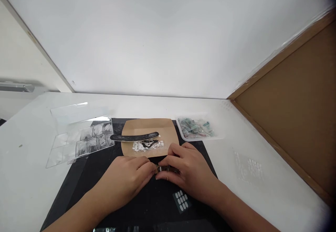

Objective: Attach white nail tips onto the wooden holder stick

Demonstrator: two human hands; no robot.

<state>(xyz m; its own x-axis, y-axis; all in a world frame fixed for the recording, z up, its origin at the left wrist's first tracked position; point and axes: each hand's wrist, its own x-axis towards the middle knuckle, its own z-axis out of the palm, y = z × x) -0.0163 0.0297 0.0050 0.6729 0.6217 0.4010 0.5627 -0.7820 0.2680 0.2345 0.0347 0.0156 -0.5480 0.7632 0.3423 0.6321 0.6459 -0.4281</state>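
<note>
My left hand [128,176] and my right hand [187,170] meet over a black mat [86,179], fingertips pinched together. Between them they hold a small dark metal tool [166,169], too small to name. Just beyond the hands lies a tan paper sheet [149,127] with a pile of small white pieces [147,145] and a long black nail file [134,137] on it. A small dark sticker sheet with white oval tabs [181,201] lies on the mat under my right wrist.
A clear compartment box [81,142] with its lid open stands at the left. A white tray of greenish packets [195,128] sits at the right. A clear sheet of tabs [249,167] lies on the white table. A brown board [296,106] borders the right.
</note>
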